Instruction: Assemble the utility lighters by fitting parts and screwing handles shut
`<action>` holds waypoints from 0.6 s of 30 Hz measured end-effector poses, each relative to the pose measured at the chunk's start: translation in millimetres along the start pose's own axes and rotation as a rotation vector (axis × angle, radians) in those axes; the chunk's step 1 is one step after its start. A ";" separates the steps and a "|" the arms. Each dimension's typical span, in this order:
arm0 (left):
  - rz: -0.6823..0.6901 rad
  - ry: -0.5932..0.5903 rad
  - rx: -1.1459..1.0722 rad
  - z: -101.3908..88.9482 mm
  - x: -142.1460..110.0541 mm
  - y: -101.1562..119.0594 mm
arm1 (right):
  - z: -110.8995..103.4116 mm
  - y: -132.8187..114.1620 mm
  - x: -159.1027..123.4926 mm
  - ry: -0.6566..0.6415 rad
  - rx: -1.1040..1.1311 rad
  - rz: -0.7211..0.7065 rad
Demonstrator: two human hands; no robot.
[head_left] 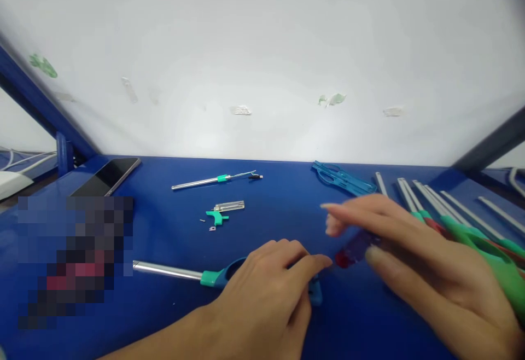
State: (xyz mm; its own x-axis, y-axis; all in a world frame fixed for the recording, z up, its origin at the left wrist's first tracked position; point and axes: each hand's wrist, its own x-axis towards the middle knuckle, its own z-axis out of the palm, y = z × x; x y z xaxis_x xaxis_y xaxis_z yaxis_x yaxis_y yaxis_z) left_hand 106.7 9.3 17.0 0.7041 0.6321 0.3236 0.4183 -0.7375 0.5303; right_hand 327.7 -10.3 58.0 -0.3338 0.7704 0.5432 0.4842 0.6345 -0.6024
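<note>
My left hand point(270, 283) is wrapped over the blue handle of a long-nosed lighter point(168, 270). The lighter's silver tube points left, and a green collar joins it to the handle. Most of the handle is hidden by my fingers. To the right, my right hand point(414, 261) holds a small dark purple piece with a red end point(348, 253) between thumb and fingers, blurred by motion. Beyond the hands lie a green trigger point(216, 217), a clear fuel tank point(229, 205) and a separate silver tube with a wire point(200, 182).
Blue handle shells point(342, 178) lie at the back right. Several assembled lighters point(484, 242), green and red, are grouped at the right edge. A phone point(109, 176) rests at the back left, near a pixelated patch. A white wall point(262, 48) rises behind the blue table point(172, 234).
</note>
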 end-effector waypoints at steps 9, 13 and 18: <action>0.020 0.052 -0.062 0.7 -3.1 -2.2 | 2.6 4.6 8.5 0.108 0.142 -0.014; 0.009 0.080 -0.126 -0.9 -6.9 -3.4 | 8.6 6.1 6.9 0.164 0.138 0.011; -0.018 0.119 -0.206 -1.9 -10.0 -7.9 | 9.6 2.2 0.3 0.194 0.121 0.014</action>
State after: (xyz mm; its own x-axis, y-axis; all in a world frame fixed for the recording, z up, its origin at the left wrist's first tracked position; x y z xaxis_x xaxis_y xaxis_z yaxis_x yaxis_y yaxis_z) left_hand 95.2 9.2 11.0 0.6199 0.6771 0.3965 0.2953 -0.6695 0.6816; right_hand 320.8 -8.0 51.2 -0.1608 0.7603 0.6294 0.3828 0.6358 -0.6703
